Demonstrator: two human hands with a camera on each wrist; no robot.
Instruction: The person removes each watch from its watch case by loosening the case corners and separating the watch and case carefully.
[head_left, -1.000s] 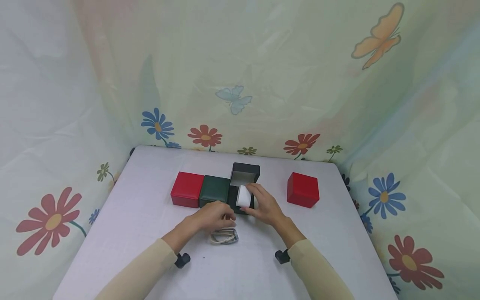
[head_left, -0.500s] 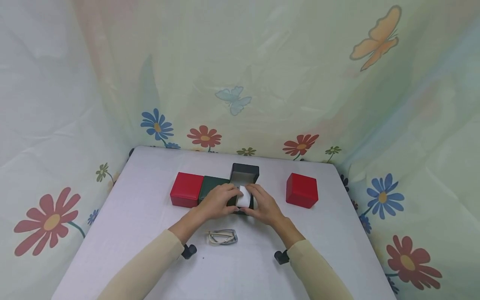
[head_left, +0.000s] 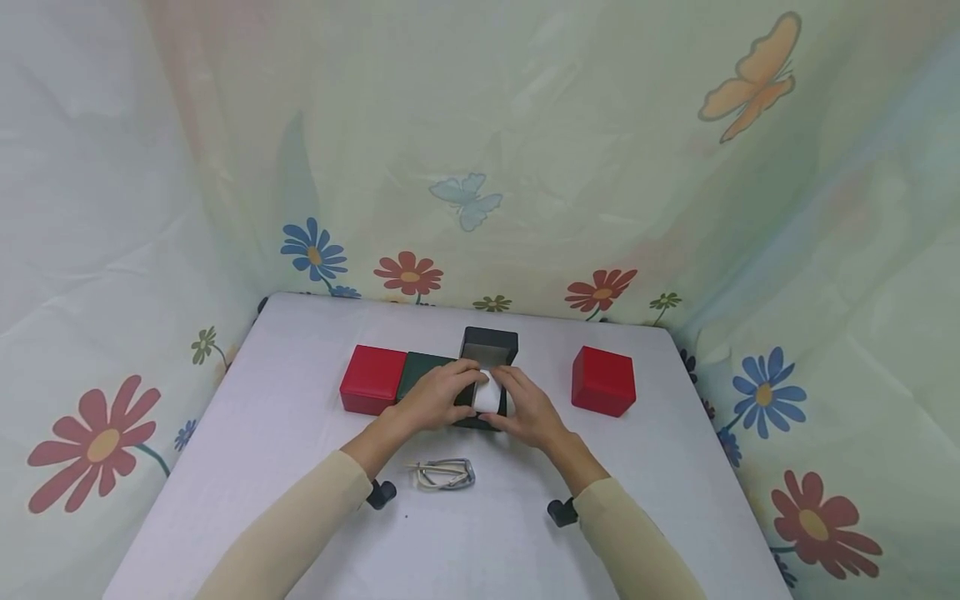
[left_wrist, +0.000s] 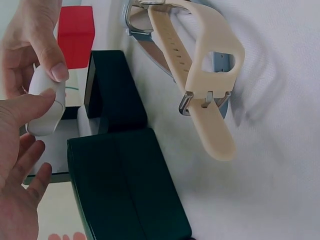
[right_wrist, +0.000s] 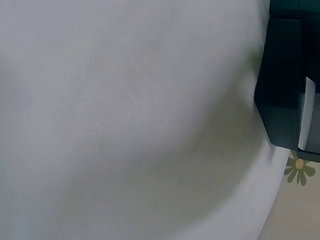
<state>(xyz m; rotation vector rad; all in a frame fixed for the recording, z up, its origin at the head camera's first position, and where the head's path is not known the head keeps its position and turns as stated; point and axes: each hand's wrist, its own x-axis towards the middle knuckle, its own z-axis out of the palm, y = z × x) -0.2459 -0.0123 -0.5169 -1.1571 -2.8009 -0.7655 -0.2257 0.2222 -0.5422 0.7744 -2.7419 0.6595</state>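
In the head view a white watch cushion [head_left: 487, 394] stands upright between my hands, over the lower half of an open black box [head_left: 491, 345]. My right hand [head_left: 531, 410] grips it from the right with thumb and fingers. My left hand [head_left: 435, 398] holds it from the left. The left wrist view shows the left thumb pressed on the white cushion [left_wrist: 47, 107], its other fingers spread below, and the right thumb on its upper end. Nearer me lie a beige watch strap [left_wrist: 215, 37] and a grey-blue strap [left_wrist: 155, 50] with metal buckles, overlapping. In the right wrist view the right hand is out of sight.
A closed green box [head_left: 422, 372] stands against the black box's left side, with a closed red box [head_left: 372, 377] beside it. Another red box [head_left: 603, 381] stands apart on the right. A flower-printed curtain [head_left: 480, 142] hangs behind the white table [head_left: 480, 542].
My left hand has moved up and away from the straps to the white cushion and now holds it too. The right hand has kept its grip on the cushion with little movement.
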